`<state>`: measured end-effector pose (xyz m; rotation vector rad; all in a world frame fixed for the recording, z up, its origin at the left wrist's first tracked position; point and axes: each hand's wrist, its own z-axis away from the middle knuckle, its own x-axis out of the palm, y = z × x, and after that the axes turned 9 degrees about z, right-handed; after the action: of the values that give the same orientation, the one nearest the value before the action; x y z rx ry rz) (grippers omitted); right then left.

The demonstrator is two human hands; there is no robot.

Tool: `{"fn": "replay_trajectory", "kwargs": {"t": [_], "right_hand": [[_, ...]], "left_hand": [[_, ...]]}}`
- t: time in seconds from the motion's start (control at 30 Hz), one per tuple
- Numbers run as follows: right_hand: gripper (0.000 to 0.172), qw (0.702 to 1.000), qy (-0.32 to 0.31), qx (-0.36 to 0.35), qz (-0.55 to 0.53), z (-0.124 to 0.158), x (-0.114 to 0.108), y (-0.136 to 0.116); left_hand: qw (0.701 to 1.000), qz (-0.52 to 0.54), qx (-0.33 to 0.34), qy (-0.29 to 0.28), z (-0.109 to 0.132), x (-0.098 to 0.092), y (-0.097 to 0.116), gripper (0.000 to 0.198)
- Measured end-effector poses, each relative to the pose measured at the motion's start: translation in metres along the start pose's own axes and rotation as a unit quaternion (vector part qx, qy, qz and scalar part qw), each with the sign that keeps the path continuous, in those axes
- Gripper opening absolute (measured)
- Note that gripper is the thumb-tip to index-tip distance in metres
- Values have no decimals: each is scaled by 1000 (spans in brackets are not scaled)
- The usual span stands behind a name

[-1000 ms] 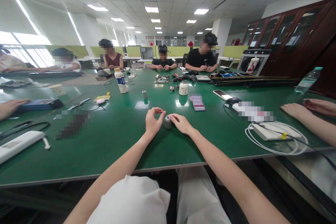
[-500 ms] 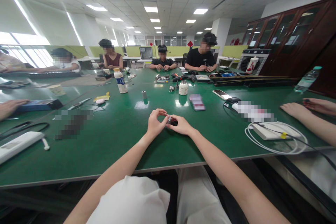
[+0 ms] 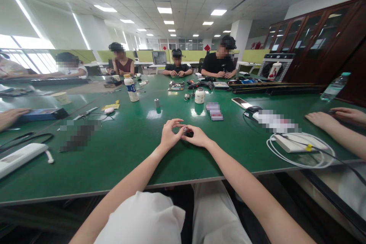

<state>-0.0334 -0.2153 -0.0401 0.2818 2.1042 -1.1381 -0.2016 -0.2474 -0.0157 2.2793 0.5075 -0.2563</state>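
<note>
My left hand and my right hand meet just above the green table, near its front edge. Between the fingertips of both is a small silver-grey metal piece, mostly covered, so its kind cannot be made out. Thumb and fingers of each hand are curled in a pinch around it. Beyond my hands, a small metal cylinder stands upright to the left. A white jar is farther off, with several small metal parts beside it.
A labelled bottle stands left of centre. On the right lie a phone and a white box ringed by cable. A circuit board sits farther back. Another person's hand rests at the right; several people sit around the table.
My fingers have shifted slightly around the small metal piece, my left fingertips now reaching a little farther over it. Both arms stay in nearly the same place.
</note>
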Motion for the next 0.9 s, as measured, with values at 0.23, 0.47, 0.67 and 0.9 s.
{"fn": "replay_trajectory", "kwargs": {"t": [0.23,0.47,0.67,0.9], "right_hand": [[43,1000,-4,6,-7,0,1,1],[43,1000,-6,8,-5,0,1,2],[39,1000,2,8,8,0,0,1],[40,1000,-5,4,-8,1,-1,0]], "left_hand": [[999,-24,3,32,0,-2,-4,19],[1000,-14,6,9,1,-2,-1,25],[1000,9,1,-21,1,-2,0,26],[1000,-16,2,2,1,-2,0,26]]}}
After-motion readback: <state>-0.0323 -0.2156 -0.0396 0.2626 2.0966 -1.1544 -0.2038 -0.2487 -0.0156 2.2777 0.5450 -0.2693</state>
